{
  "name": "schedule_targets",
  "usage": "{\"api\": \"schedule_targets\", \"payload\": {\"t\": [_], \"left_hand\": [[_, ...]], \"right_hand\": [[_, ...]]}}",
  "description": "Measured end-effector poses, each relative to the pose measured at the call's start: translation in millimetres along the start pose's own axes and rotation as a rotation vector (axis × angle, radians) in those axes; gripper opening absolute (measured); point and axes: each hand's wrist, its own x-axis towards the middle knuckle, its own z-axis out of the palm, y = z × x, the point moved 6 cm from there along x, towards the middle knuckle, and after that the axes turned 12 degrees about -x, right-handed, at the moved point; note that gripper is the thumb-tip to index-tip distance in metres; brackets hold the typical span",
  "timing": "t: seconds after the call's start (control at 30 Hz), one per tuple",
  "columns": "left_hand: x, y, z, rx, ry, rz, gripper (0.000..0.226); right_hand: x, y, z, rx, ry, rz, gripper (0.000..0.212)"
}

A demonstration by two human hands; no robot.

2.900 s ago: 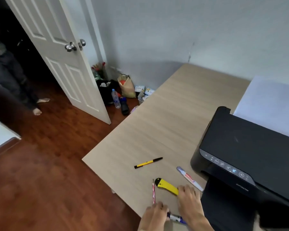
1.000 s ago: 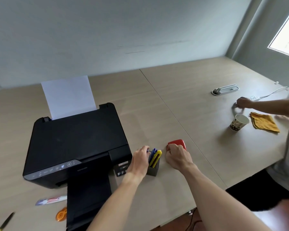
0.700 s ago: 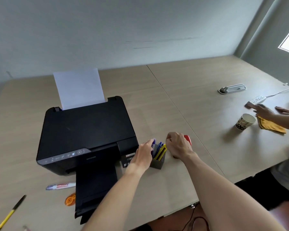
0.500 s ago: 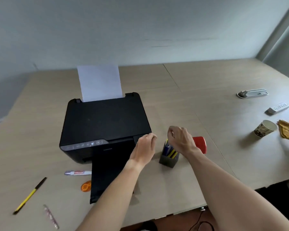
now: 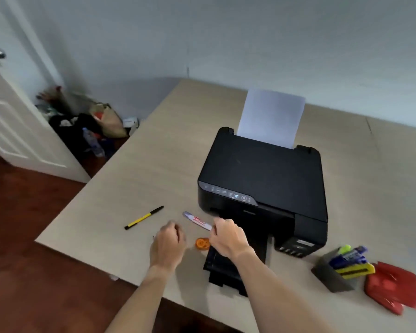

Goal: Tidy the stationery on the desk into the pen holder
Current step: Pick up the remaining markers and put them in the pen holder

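Hands (image 5: 168,241) now by slim marker (image 5: 197,220)

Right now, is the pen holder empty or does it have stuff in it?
It has stuff in it. The pen holder stands upright with blue pens, a green-tipped marker and a yellow cutter sticking out of its top.

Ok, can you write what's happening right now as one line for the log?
left hand: near desk, curled | right hand: at white marker | loose: yellow pen, orange tape | pen holder: partly filled
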Motion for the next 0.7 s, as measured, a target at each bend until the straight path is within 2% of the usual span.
{"api": "schedule_targets", "payload": {"t": [0.07,0.13,0.23,0.37,0.53,0.7], "left_hand": [[-1.0,-41.6,-13.5,0.084,0.004,-0.19,0.007],[-4.8,-73.1,-21.9,0.169,-0.015,-0.365,0.014],[-13.9,-100.7,-23.2,0.252,-0.051,-0.495,0.025],[-16.4,-124.5,-16.4,0.337,-0.095,-0.558,0.043],[-6.0,-133.2,-9.2,0.351,-0.151,-0.528,0.032],[0.0,-127.9,-11.1,0.359,-0.182,-0.502,0.031]], "right_hand": [[13.3,-18.5,20.1,-0.043,-0.056,-0.022,0.019],[28.9,-33.2,37.4,-0.174,-0.037,-0.078,0.032],[47.8,-44.1,60.7,-0.279,0.025,-0.086,0.047],[65.8,-43.2,80.6,-0.358,0.003,0.011,0.044],[77.4,-49.2,96.7,-0.423,-0.076,0.042,0.054],[73.8,-66.4,93.1,-0.431,-0.051,-0.006,0.037]]}}
